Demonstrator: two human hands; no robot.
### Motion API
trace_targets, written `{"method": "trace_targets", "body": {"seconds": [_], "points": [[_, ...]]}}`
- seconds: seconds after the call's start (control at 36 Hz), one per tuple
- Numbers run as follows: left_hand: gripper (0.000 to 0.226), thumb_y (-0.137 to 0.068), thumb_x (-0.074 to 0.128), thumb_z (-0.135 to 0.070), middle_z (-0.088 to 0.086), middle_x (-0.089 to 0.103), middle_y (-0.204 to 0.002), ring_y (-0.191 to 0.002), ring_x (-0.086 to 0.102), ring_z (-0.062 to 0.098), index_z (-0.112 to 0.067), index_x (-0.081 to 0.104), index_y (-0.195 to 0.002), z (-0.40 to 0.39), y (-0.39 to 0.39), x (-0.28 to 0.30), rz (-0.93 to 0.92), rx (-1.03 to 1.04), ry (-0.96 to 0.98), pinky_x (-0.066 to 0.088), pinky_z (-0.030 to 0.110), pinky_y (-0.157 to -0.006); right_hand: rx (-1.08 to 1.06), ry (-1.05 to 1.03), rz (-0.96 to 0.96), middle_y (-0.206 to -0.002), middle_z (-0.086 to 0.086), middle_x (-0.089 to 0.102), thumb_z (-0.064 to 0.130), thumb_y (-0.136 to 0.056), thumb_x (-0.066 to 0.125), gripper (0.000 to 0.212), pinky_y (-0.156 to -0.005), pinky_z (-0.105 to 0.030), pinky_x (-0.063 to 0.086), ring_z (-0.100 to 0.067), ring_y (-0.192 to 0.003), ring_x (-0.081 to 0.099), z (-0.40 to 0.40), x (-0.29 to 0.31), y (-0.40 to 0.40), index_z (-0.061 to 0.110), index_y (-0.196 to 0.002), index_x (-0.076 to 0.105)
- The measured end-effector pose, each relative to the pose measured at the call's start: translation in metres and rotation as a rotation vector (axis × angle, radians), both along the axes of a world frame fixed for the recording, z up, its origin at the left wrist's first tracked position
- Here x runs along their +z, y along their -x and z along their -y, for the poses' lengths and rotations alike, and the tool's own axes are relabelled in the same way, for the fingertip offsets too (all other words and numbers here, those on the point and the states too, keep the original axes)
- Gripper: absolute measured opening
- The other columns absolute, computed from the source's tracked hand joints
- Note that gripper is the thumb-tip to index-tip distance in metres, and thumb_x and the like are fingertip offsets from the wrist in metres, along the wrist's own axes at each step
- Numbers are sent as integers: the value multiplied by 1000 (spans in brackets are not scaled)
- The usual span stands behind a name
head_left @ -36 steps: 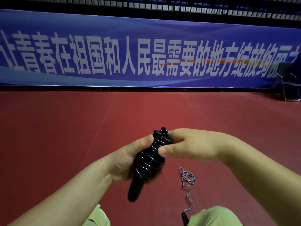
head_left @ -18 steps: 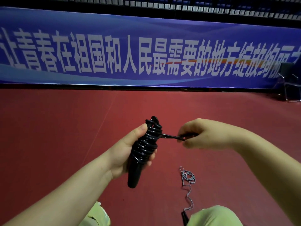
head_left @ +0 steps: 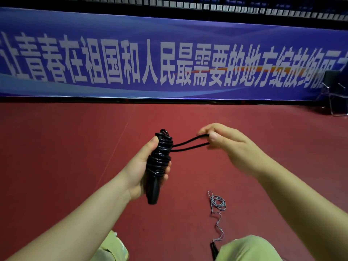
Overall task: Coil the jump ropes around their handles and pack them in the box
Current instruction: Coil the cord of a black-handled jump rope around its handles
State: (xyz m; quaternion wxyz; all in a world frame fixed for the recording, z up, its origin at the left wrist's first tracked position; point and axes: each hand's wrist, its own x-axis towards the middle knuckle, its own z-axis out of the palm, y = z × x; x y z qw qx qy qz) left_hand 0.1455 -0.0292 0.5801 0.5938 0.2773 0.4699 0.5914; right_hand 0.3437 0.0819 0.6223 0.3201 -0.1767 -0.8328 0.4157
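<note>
A black jump rope (head_left: pixel 159 161) is wound in many turns round its black handles, which stand nearly upright above the red floor. My left hand (head_left: pixel 140 170) grips this bundle, thumb pressed near its top. A loop of the same rope (head_left: pixel 188 145) stretches out to the right from the upper coils. My right hand (head_left: pixel 224 142) pinches the far end of that loop between thumb and fingers. A second, thin grey jump rope (head_left: pixel 217 206) lies loose on the floor lower right, its black handle (head_left: pixel 214 248) near my knee. No box is in view.
The red sports floor (head_left: pixel 75 147) spreads ahead to a long blue banner (head_left: pixel 169 59) along the wall. A black metal-framed chair (head_left: pixel 334 91) stands at the far right. My knees in light green trousers (head_left: pixel 246 249) fill the bottom edge.
My right hand left the top of the bundle and drew a rope loop out to the right, stretching it longer. My left hand kept its grip, and the bundle rose slightly.
</note>
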Motion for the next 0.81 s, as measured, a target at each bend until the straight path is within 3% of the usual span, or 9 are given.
{"method": "trace_targets", "body": {"seconds": [0.11,0.17,0.22,0.33,0.42,0.47,0.58,0.67,0.81], "points": [[59,-62,58,-62,6,59,-69,-53,57,16,-9,61,-87,-2,-3,-2,-107,24,-48,51,25,-49,252,385,-272,-94,-1,67,13,-82,51,39,-101,-31,42,-12,-104,57,7,-5,8,-11,-110,61],[56,-65,57,-61,5,61,-71,-55,56,16,-11,62,-89,-3,-5,-2,-150,42,-77,50,26,-53,390,484,-328,-102,-3,70,18,-77,69,37,-100,-29,44,-18,-116,58,10,-6,13,-5,-105,67],[52,-65,59,-59,5,62,-73,-59,56,16,-14,64,-89,-5,-7,-1,-168,54,-120,47,29,-61,454,519,-366,-117,-10,69,23,-73,74,31,-98,-29,46,-22,-122,57,13,-6,19,3,-97,73],[64,-62,65,-70,1,64,-74,-63,57,14,-13,69,-91,-7,-7,-1,-391,87,-130,46,28,-64,380,556,-407,-103,-6,73,2,-74,66,19,-89,-26,51,-19,-104,67,17,-5,27,7,-88,77],[83,-60,57,-81,-2,66,-73,-65,61,13,-6,67,-95,-6,-7,-3,-634,125,-128,49,30,-69,303,593,-403,-93,-7,74,2,-71,70,18,-82,-24,54,-18,-93,70,16,-7,33,7,-86,78],[82,-64,50,-80,-2,66,-75,-64,62,11,-6,64,-96,-4,-10,-3,-707,135,-146,50,27,-67,245,626,-399,-89,-8,74,3,-76,64,16,-77,-22,55,-16,-87,71,17,-8,36,8,-83,78],[55,-90,36,-58,1,69,-82,-67,62,12,-11,62,-98,1,-17,-4,-670,108,-149,51,25,-66,134,647,-390,-80,-5,74,9,-69,62,16,-66,-21,56,-14,-73,71,19,-6,37,8,-83,70],[35,-99,37,-39,1,68,-86,-70,63,10,-12,59,-105,2,-19,-4,-655,51,-143,52,22,-65,87,670,-381,-76,-5,73,10,-66,65,28,-58,-19,55,-13,-64,70,20,-1,34,10,-93,56],[42,-88,56,-51,-2,73,-89,-80,69,14,-13,62,-106,2,-13,-4,-730,-46,-145,54,34,-81,31,625,-371,-75,-4,71,11,-65,67,30,-57,-21,55,-13,-63,69,21,2,29,9,-94,61]]}}
